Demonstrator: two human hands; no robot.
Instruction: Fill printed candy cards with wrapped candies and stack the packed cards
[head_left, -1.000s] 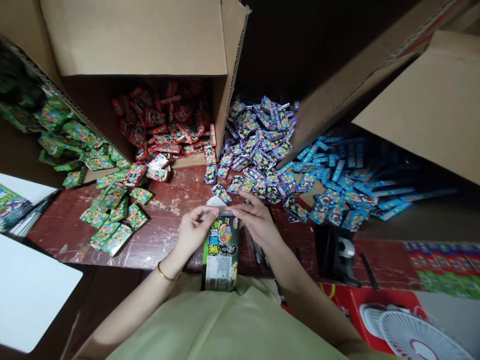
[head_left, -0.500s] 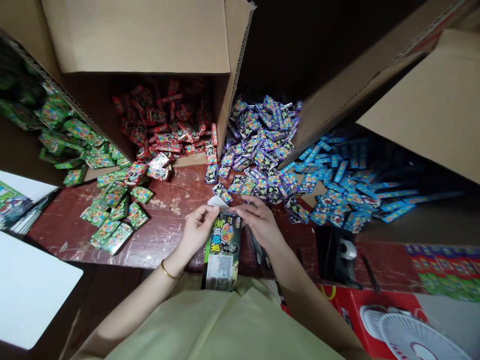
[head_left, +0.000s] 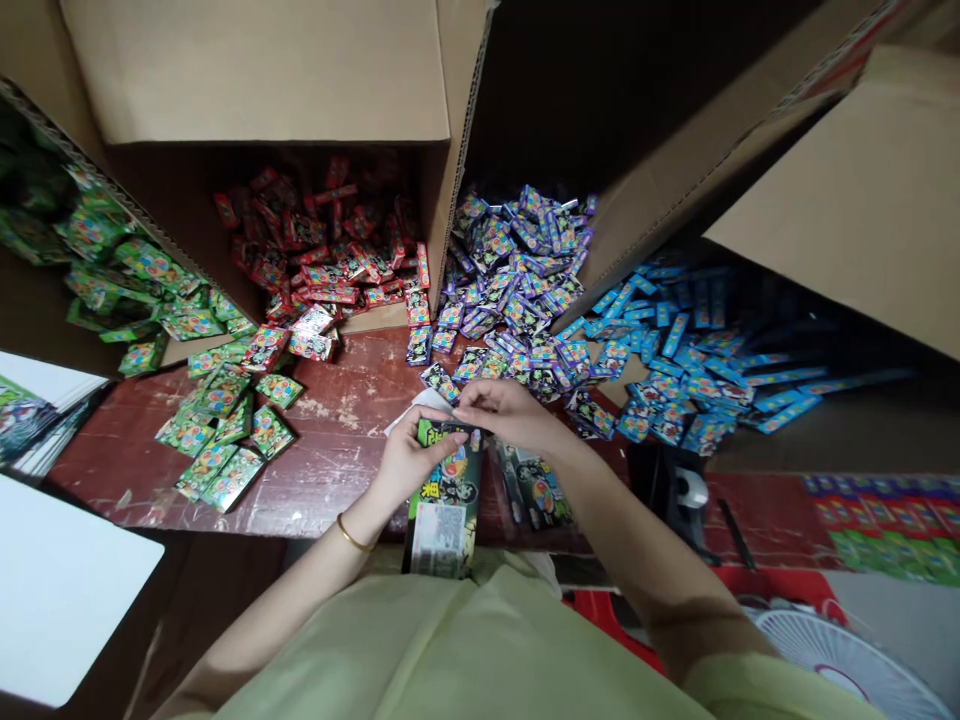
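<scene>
A black candy box (head_left: 442,495) with colourful print and a barcode label stands upright-looking against my front at the table's edge. My left hand (head_left: 411,455) grips its upper left side, the thumb across the printed face. At the box's top right corner, the fingers of my right hand (head_left: 506,412) are pinched together on the edge. A white flap or paper piece (head_left: 420,403) shows behind the top, partly hidden by my fingers. Beside my right forearm lies another black candy box (head_left: 534,490), in part covered.
Open cartons hold small green packs (head_left: 161,265), red packs (head_left: 330,270), purple packs (head_left: 517,290) and blue packs (head_left: 675,370), some spilling onto the red table (head_left: 330,450). A tape dispenser (head_left: 679,490), a fan (head_left: 832,650) and a white board (head_left: 67,590) sit around.
My right hand has moved left and turned over the box's top edge. My left thumb has come down onto the box's face. The white piece shows farther left.
</scene>
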